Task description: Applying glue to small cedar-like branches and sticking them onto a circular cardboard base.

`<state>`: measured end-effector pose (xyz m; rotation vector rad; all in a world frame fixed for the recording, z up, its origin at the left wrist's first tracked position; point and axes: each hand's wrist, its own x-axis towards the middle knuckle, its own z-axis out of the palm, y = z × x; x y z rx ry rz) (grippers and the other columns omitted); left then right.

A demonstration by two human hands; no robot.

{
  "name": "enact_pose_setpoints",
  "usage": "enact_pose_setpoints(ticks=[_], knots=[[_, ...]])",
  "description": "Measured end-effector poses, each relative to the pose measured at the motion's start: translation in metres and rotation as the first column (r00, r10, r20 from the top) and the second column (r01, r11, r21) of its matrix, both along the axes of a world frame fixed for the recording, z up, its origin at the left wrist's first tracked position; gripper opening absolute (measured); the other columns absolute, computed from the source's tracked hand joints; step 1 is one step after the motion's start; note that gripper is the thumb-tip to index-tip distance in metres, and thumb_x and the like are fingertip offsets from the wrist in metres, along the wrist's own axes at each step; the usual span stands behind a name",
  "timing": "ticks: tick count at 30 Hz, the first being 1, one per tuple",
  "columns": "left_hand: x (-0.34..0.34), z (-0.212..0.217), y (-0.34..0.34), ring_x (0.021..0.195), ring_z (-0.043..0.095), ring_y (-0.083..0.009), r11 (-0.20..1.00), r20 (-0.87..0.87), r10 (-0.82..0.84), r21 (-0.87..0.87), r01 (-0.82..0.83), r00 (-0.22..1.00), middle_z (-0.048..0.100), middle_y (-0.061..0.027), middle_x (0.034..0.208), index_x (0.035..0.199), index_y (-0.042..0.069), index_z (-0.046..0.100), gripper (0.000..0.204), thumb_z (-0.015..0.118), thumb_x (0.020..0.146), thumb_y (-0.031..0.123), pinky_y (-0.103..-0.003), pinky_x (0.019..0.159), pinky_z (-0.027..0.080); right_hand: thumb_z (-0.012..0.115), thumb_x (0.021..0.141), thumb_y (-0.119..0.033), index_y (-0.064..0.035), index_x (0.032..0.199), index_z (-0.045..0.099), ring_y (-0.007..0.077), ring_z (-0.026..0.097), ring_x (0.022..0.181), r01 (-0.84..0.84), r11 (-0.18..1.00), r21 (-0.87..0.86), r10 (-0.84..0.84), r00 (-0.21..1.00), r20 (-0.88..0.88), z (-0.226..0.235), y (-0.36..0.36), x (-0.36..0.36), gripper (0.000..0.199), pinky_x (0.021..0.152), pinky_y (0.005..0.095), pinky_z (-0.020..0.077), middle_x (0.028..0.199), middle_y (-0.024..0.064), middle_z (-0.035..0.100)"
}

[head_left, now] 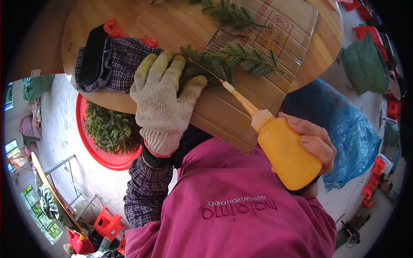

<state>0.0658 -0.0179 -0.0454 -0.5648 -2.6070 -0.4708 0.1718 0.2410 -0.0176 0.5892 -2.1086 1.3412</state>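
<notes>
My left hand (161,99), in a white knit glove with yellowed fingertips, lies over the cardboard's edge with fingers stretched out and thumb apart. Its fingers touch a green needled sprig (195,56); whether they pin it is hidden. My bare right hand (316,139) is wrapped round a yellow squeeze bottle (286,150), tilted with its long nozzle up and to the left. The nozzle tip meets, or nearly meets, a thin stem beside my left thumb. Another fir-like sprig (258,62) lies on the flattened cardboard (232,118), just right of the first.
A round wooden table (185,21) bears a dark phone-like object (92,56) on plaid cloth (129,60). Below its left edge stands a red basket (81,129) of greenery (114,129). Blue plastic sheeting (344,124) hangs at right. More sprigs (232,15) lie at the far side.
</notes>
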Motion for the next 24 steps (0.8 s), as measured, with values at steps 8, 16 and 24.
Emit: enact_pose_setpoints(ticks=[8,16,24], knots=[[0.005,0.007,0.004,0.121,0.057,-0.0367,1.0,0.039,0.025,0.004,-0.025,0.999,0.067,-0.0183,0.123,0.115,-0.001,0.072,0.043,0.076,0.082,0.026,-0.044,0.104,0.045,0.083,0.081,-0.004,0.0032,0.101,0.054,0.0406,0.074,0.092,0.023,1.0,-0.008,-0.023,0.999,-0.039,-0.002,0.014,0.018,0.036,0.08,0.0541,0.0641,0.102,0.0329,0.068],[0.004,0.003,0.005,0.12,0.055,-0.0353,0.999,0.03,0.03,-0.019,-0.029,0.999,0.066,-0.0119,0.121,0.114,0.003,0.071,0.047,0.078,0.08,0.036,-0.047,0.101,0.044,0.083,0.08,-0.004,0.0028,0.098,0.053,0.0407,0.074,0.091,0.042,0.999,0.027,-0.042,0.999,-0.022,0.002,0.026,0.028,0.036,0.078,0.0534,0.0646,0.099,0.0324,0.069],[-0.002,0.008,0.005,0.121,0.054,-0.0357,0.999,-0.003,0.028,-0.044,-0.028,1.0,0.066,-0.0122,0.12,0.112,0.004,0.072,0.044,0.077,0.08,0.033,-0.047,0.102,0.044,0.085,0.078,-0.007,0.003,0.096,0.053,0.0399,0.075,0.085,0.085,0.995,0.057,-0.081,0.994,-0.071,0.009,0.03,0.027,0.038,0.074,0.0491,0.0661,0.099,0.0335,0.069]])
